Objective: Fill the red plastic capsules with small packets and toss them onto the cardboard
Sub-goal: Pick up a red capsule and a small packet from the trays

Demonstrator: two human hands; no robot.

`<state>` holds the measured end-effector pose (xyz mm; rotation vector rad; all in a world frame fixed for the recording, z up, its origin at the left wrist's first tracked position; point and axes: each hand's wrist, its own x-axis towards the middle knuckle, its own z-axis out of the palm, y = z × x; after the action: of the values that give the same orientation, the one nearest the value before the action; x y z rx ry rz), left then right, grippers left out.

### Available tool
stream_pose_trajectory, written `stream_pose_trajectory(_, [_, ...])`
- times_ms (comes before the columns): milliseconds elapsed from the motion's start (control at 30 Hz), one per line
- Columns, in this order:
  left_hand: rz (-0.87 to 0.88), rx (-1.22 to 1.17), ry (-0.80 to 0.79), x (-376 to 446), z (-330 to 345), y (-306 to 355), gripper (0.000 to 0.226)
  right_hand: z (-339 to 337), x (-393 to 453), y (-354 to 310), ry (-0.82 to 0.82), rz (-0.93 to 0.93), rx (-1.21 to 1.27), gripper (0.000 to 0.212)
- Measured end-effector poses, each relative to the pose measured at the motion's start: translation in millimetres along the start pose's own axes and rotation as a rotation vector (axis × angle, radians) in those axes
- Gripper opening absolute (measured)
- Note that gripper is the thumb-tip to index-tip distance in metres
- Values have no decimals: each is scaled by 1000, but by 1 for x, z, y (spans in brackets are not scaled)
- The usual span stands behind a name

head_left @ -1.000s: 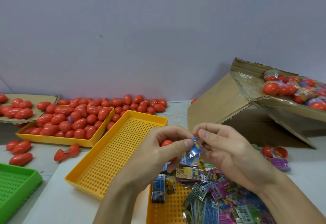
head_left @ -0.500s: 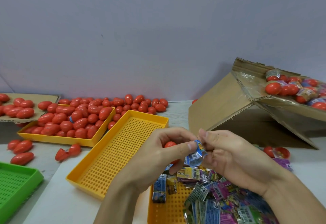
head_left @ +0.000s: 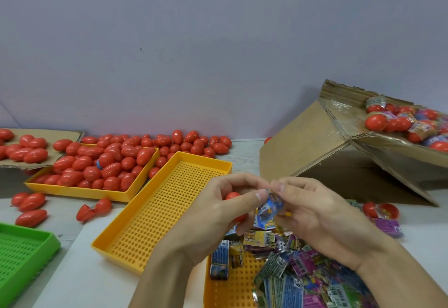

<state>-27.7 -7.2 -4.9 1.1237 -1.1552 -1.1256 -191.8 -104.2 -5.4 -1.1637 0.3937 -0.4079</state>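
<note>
A red capsule [head_left: 232, 196] is held in the curled fingers of the left hand [head_left: 218, 213], only parts of its shell being visible between thumb and palm. A small blue packet [head_left: 270, 204] is pinched between the left thumb and the fingertips of the right hand [head_left: 312, 213], right at the capsule. Both hands are raised above the near yellow tray [head_left: 232, 286], in which a heap of small packets [head_left: 303, 266] in blue, purple, yellow and green is piled.

An empty perforated yellow tray [head_left: 155, 213] is set diagonally on the tabletop [head_left: 72, 271], just left of the hands. Behind it, a second yellow tray [head_left: 80, 190] is filled with closed red capsules [head_left: 101, 164], and more of them are scattered along the wall behind and on the tabletop to the left. A flat piece of cardboard [head_left: 70, 135] is seen at the far left, with several red capsules resting on it. One opened capsule [head_left: 93, 209] lies just in front of the filled tray.

A corner of a green tray [head_left: 26, 252] is seen at the lower left edge. To the right, a tilted cardboard box [head_left: 310, 142] is propped up, with capsules and packets held in its upper part. An open capsule half [head_left: 388, 210] and a purple packet [head_left: 388, 227] lie on the tabletop beside the right wrist.
</note>
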Motion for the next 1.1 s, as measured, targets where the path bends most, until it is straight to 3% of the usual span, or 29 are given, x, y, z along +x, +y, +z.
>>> stream_pose_trajectory(300, [5,-122,63,0,3,3,4,8,-3,-3,42,-46,133,15])
stream_pose_trajectory(533, [19,-275,78,3,5,1,9,10,2,4,39,-107,215,58])
stream_pose_trajectory(733, [20,-280,133,5,5,-3,13,13,3,3,-19,-65,111,50])
stream_pose_trajectory(867, [3,-254,159,5,4,-4,13,15,0,0,28,13,99,31])
stream_pose_trajectory(1100, [-17,-203,141,6,5,-3,9,14,0,-1,33,38,108,32])
